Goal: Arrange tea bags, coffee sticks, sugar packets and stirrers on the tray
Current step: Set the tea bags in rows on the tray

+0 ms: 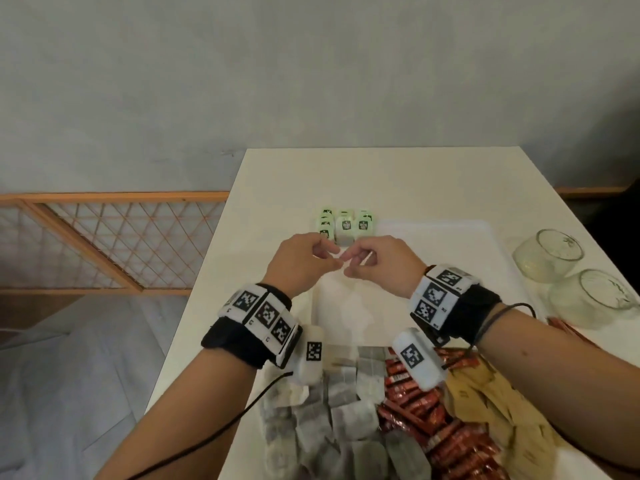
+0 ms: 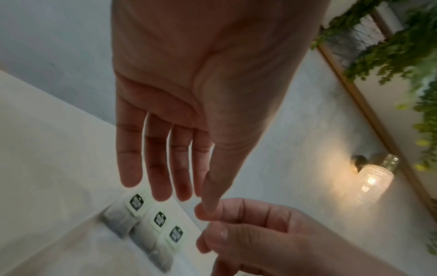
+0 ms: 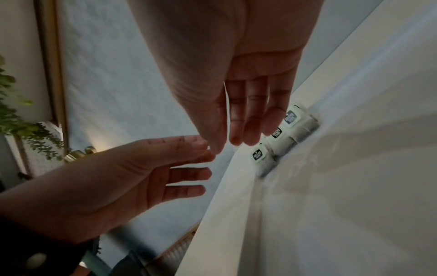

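Both hands hover above the far left corner of the white tray [image 1: 426, 275], their fingertips touching each other. My left hand [image 1: 329, 254] [image 2: 187, 199] has straight, relaxed fingers and holds nothing I can see. My right hand [image 1: 353, 263] [image 3: 227, 145] has loosely bent fingers, with nothing visible between them. Just beyond the hands, tea bags with green tags [image 1: 344, 225] [image 2: 146, 214] [image 3: 281, 134] lie in a short row at the tray's corner. Near me lie a pile of loose tea bags [image 1: 332, 414], red coffee sticks [image 1: 415, 407] and brown sugar packets [image 1: 495, 407].
Two glass cups [image 1: 547, 258] [image 1: 595, 301] stand right of the tray, with a few red sticks [image 1: 568, 329] beside them. The white table [image 1: 277, 188] ends close to the left of the tray. A wooden lattice rail [image 1: 104, 244] runs beyond that edge.
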### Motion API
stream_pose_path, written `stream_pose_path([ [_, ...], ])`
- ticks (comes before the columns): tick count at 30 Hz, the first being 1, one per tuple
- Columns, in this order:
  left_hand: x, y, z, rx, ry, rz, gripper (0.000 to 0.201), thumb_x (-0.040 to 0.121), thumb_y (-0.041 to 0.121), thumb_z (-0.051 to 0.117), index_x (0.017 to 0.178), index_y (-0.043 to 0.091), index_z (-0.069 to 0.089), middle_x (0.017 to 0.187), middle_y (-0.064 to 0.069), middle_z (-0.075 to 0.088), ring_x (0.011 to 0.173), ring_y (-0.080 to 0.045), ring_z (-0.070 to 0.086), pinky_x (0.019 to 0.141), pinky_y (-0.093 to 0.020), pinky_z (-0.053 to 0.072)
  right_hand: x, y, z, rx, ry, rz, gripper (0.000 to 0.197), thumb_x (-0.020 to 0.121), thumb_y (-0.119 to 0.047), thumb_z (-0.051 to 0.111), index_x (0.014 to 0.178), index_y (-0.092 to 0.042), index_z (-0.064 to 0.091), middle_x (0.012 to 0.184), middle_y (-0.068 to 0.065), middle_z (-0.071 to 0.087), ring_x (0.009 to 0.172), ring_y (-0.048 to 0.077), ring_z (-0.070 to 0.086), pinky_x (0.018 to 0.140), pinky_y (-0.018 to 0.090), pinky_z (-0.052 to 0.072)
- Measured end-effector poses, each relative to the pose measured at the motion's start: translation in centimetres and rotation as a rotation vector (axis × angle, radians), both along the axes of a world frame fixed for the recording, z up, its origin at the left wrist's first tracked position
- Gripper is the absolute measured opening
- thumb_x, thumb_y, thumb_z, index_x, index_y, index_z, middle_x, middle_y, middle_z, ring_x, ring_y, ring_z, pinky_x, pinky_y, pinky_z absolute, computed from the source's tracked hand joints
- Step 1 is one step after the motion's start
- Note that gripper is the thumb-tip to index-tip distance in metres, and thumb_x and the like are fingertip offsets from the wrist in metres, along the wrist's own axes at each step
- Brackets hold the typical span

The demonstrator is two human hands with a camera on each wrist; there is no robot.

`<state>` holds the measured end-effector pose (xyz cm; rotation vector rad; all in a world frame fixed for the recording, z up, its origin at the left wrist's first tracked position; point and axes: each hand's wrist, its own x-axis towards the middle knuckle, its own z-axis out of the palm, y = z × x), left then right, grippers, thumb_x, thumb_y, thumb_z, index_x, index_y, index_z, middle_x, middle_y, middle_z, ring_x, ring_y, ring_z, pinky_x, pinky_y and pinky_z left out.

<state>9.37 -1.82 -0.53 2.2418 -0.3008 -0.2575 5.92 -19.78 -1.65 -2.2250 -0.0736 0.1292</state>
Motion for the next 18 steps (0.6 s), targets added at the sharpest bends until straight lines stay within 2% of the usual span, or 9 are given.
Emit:
stream_pose_path([
  [2, -2.2, 0.0, -0.1, 0.065, 0.007, -0.054, 0.016, 0.08, 0.029, 0.077, 0.095, 0.023, 0.072, 0.087, 0.012, 0.067, 0.085, -0.005, 0.062, 0.075, -0.021, 0.048, -2.8, -0.2, -0.6, -0.003, 0.034, 0.056, 0.016, 0.079, -0.023, 0.078, 0.092, -0.027, 0.072, 0.082, -0.008, 0.069, 0.063, -0.001, 0.056, 0.063, 0.01, 0.042],
  [4, -4.2, 0.3, -0.3, 0.16, 0.063, -0.141, 0.017, 0.08, 0.03, 0.078, 0.094, 0.024, 0.072, 0.092, 0.011, 0.068, 0.087, -0.005, 0.062, 0.082, -0.027, 0.051, -5.1, -0.3, -1.4, -0.02, 0.075, 0.113, 0.015, 0.078, -0.022, 0.078, 0.092, -0.026, 0.073, 0.084, -0.006, 0.071, 0.061, -0.002, 0.055, 0.063, 0.009, 0.043],
  [6, -6.0, 0.6, -0.6, 0.293, 0.161, -0.277, 0.024, 0.08, 0.031, 0.079, 0.101, 0.023, 0.069, 0.104, 0.008, 0.069, 0.09, -0.006, 0.061, 0.083, -0.024, 0.049, -6.9, -0.4, -2.2, -0.046, 0.114, 0.142, 0.014, 0.079, -0.022, 0.077, 0.092, -0.025, 0.074, 0.085, -0.007, 0.071, 0.063, 0.0, 0.055, 0.062, 0.01, 0.043],
  [8, -7.7, 0.7, -1.0, 0.428, 0.222, -0.395, 0.034, 0.081, 0.031, 0.078, 0.112, 0.022, 0.066, 0.114, 0.006, 0.066, 0.1, -0.01, 0.06, 0.089, -0.025, 0.046, -8.4, -0.7, -2.9, -0.061, 0.126, 0.145, 0.013, 0.08, -0.021, 0.075, 0.091, -0.028, 0.072, 0.085, -0.007, 0.07, 0.066, 0.004, 0.057, 0.063, 0.011, 0.043],
  [12, -10.1, 0.6, -2.9, 0.576, 0.187, -0.426, 0.049, 0.081, 0.03, 0.076, 0.125, 0.021, 0.058, 0.122, 0.003, 0.061, 0.11, -0.016, 0.058, 0.095, -0.032, 0.048, -10.2, -1.2, -3.7, -0.064, 0.129, 0.114, 0.012, 0.081, -0.026, 0.075, 0.091, -0.031, 0.07, 0.086, -0.008, 0.069, 0.069, 0.003, 0.057, 0.064, 0.013, 0.042],
  [15, -11.2, -0.1, -3.7, 0.638, 0.079, -0.376, 0.038, 0.081, 0.027, 0.07, 0.117, 0.023, 0.06, 0.116, 0.002, 0.06, 0.106, -0.018, 0.058, 0.091, -0.036, 0.05, -11.2, -1.3, -4.1, -0.056, 0.12, 0.086, 0.013, 0.081, -0.023, 0.076, 0.091, -0.029, 0.071, 0.086, -0.007, 0.071, 0.067, 0.0, 0.057, 0.063, 0.01, 0.04],
  [18, -11.5, -0.5, -3.5, 0.684, 0.04, -0.383, 0.022, 0.082, 0.02, 0.065, 0.104, 0.016, 0.067, 0.107, -0.002, 0.066, 0.1, -0.02, 0.062, 0.086, -0.035, 0.054, -12.1, -1.4, -4.2, -0.047, 0.125, 0.068, 0.017, 0.08, -0.023, 0.076, 0.096, -0.028, 0.071, 0.088, -0.007, 0.07, 0.07, 0.002, 0.058, 0.065, 0.013, 0.042],
])
